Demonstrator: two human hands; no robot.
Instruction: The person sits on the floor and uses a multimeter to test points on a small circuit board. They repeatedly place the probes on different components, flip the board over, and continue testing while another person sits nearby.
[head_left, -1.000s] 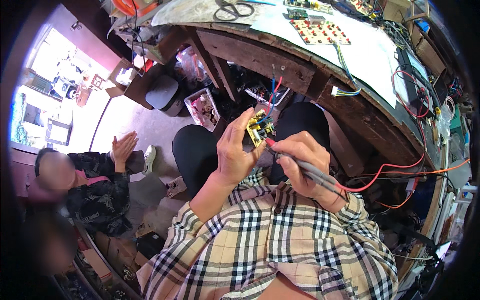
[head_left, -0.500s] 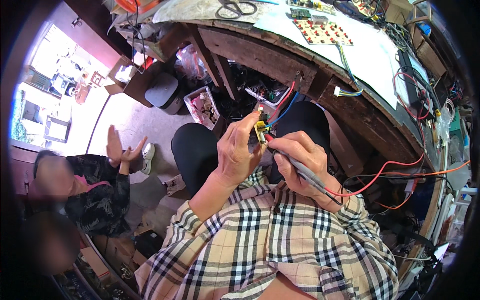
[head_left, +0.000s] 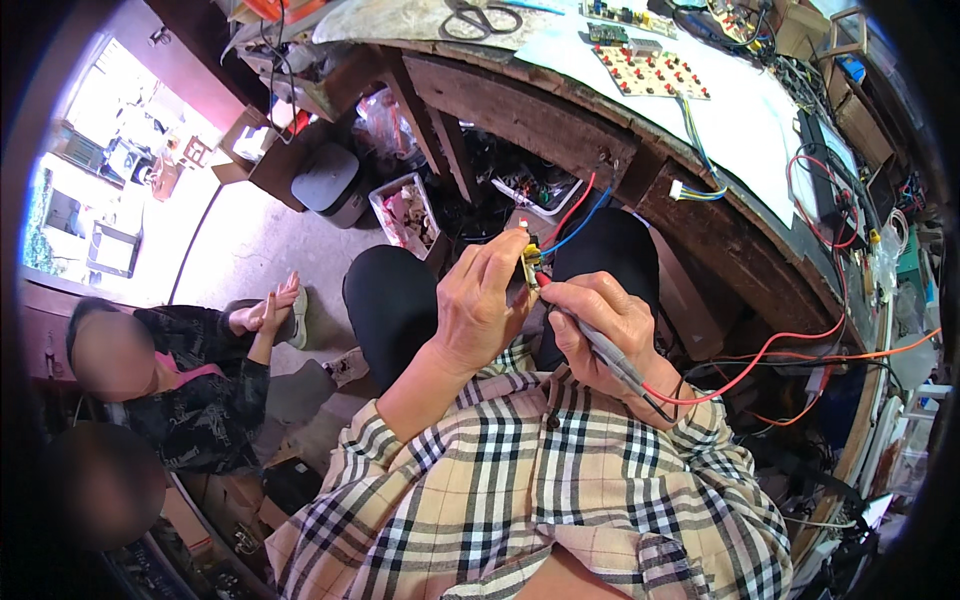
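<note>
Above the lap, a small yellowish circuit board [head_left: 531, 262]
The left hand [head_left: 480, 302] pinches it, apparently for steadiness; the right hand [head_left: 606, 312] pinches a slender red-tipped grey probe [head_left: 613, 357] pen-like, seemingly for control.

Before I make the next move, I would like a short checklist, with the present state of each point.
1. Left hand holds the small circuit board: ok.
2. Right hand grips the grey probe handle: ok.
3. Red probe end touches a contact: cannot tell, too small.
4. Board face fully visible: not ok, seen nearly edge-on.
5. Red wire and blue wire clear of right hand: ok.
6. Co-worker's hands away from board: ok.
</note>
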